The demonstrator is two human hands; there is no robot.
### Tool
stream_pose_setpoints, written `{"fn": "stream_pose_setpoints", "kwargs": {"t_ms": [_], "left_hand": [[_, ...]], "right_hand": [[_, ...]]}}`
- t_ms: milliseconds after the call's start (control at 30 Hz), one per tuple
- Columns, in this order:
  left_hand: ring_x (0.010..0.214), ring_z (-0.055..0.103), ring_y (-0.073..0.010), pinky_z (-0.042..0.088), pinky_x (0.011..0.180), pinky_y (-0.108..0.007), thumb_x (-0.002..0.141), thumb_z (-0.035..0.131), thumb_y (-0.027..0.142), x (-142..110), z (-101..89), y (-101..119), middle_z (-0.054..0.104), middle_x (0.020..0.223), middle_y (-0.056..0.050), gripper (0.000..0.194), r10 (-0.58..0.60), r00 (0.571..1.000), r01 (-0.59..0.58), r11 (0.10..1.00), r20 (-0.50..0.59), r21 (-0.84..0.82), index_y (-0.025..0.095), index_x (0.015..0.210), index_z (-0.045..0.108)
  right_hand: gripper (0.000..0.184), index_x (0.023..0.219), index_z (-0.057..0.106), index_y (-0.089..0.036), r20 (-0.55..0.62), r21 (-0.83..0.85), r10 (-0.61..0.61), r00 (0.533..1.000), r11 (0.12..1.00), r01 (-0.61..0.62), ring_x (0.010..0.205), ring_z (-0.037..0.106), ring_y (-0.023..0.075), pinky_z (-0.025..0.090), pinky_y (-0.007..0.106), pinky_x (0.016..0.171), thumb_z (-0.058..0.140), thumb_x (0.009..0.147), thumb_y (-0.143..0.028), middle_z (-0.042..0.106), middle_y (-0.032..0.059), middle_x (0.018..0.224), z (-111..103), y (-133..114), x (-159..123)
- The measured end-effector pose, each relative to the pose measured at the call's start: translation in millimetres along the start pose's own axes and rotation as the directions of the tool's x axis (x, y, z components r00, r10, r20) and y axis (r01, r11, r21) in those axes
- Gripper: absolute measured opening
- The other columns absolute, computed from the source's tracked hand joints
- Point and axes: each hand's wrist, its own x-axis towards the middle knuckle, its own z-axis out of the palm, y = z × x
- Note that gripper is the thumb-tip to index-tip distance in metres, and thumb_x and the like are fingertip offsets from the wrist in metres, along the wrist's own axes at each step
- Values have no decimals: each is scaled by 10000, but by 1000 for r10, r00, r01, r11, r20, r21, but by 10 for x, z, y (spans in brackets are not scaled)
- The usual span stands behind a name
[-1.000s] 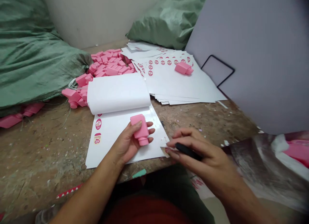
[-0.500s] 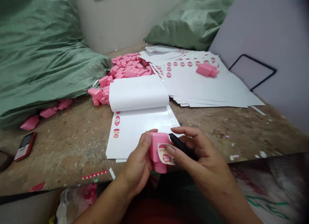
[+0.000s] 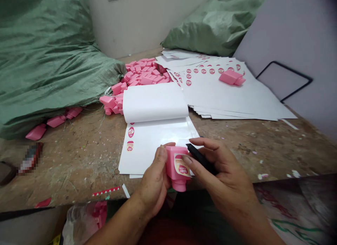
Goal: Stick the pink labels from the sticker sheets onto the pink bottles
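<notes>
My left hand point(image 3: 155, 178) is closed around a small pink plastic bottle point(image 3: 171, 169), held with its neck pointing down toward me. A "BABY" label point(image 3: 182, 169) lies on the bottle's front face. My right hand point(image 3: 223, 171) presses its thumb on the label's upper part. The same hand grips a slim black tool point(image 3: 201, 159) with a pointed tip, whose kind I cannot make out. Just beyond the bottle is a label sheet point(image 3: 150, 150), its top page rolled back, with a few round and rectangular stickers along its left edge.
Pink bottles point(image 3: 146, 74) are heaped at the back beside a green sack point(image 3: 52, 62). Spread label sheets point(image 3: 221, 97) at right carry one pink bottle point(image 3: 231, 77). A blurred red item point(image 3: 31, 159) lies at left. A black wire frame point(image 3: 292, 69) stands against the right wall.
The label's lower right edge, which stuck out past the bottle, now lies against it under my right thumb. The bottle has turned slightly. The whole view has shifted a little.
</notes>
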Motion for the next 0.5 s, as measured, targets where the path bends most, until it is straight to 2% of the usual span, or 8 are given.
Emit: {"fn": "stream_pose_setpoints", "kwargs": {"t_ms": [267,500], "left_hand": [[939,603,-188,515,831,-323,962,468,500,-1,-16,-42,624,1064,-75,383,37,999,-37,999,13,20,195,1172,562],[971,623,-213,499,816,-330,929,517,534,-31,-20,-31,639,1129,-83,429,61,998,-63,988,23,138,216,1216,533]], "right_hand": [[240,1098,606,-282,-16,-98,-44,999,994,42,736,669,160,532,277,653,644,861,-276,699,-24,835,-14,31,-4],[245,1121,596,-290,-11,-157,-85,996,984,82,747,675,154,520,267,655,624,879,-261,707,-28,846,0,65,-35]]}}
